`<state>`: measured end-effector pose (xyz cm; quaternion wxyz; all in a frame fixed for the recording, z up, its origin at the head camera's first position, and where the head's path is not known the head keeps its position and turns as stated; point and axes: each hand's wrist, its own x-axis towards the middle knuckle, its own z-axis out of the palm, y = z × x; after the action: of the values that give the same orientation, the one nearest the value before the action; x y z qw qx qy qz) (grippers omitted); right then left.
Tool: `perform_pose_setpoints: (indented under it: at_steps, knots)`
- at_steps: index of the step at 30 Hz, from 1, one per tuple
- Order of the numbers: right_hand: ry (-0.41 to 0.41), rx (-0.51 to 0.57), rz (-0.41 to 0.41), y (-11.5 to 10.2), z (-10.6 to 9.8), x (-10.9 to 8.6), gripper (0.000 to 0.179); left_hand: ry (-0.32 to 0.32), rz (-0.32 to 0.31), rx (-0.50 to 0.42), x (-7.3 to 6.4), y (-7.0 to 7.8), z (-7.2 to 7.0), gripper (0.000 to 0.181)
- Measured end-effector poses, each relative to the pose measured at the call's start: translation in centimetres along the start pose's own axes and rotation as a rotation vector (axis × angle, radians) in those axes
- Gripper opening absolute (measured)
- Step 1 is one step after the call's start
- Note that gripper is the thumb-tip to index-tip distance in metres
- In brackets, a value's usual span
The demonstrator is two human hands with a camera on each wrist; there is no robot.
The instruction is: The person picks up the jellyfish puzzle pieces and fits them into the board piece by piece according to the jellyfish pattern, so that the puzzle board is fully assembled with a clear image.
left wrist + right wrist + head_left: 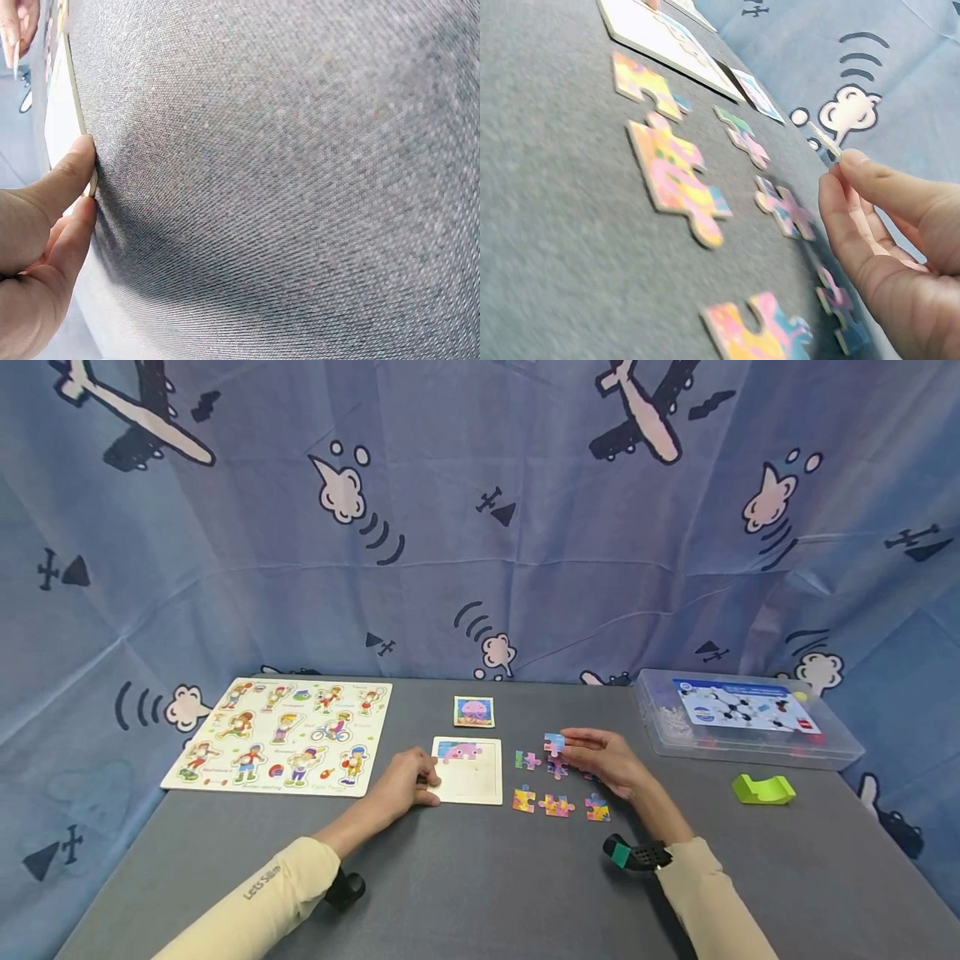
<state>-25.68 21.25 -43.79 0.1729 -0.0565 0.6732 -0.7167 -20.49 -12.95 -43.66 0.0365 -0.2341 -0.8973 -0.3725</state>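
My left hand (405,782) pinches the near left corner of a white puzzle tray (472,783), thumb and finger at its edge in the left wrist view. Joined pieces with a pink animal (459,752) lie along the tray's top. To the right, my right hand (606,762) holds a blue and pink jigsaw piece (554,743) between thumb and fingertips, raised off the table; it shows edge-on in the right wrist view. Below that hand lie loose jigsaw pieces: a green and pink one (528,760), a yellow one (523,799), a wider yellow-pink one (557,806) and others.
A small picture card (474,712) lies behind the tray. On the left is a board with sports figures (285,735). A clear plastic box (738,718) stands at the back right, with a lime-green curved block (763,790) in front. A patterned blue curtain (450,527) hangs behind the table.
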Motion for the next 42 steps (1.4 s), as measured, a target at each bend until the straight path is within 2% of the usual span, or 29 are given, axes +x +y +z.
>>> perform_pose_setpoints:
  at_steps: [10,16,28,37,42]
  knots:
    - [-0.023,0.031,-0.006,0.8,1.8,0.6,0.048,-0.012,-0.009,-0.021,-0.1,-0.3,0.3,0.026]
    - [-0.033,-0.018,0.001,1.1,2.8,1.3,0.05,-0.016,-0.026,-0.002,0.0,-0.1,0.4,0.025]
    - [0.016,-0.09,0.045,0.9,5.0,2.9,0.048,-0.025,-0.018,0.035,0.3,0.1,0.1,0.026]
    - [-0.026,-0.126,-0.005,0.8,6.7,3.8,0.042,-0.034,-0.009,0.026,0.4,0.3,-0.1,0.026]
    - [-0.029,-0.185,-0.06,0.6,7.7,3.9,0.037,-0.031,-0.028,0.023,0.3,0.4,-0.2,0.025]
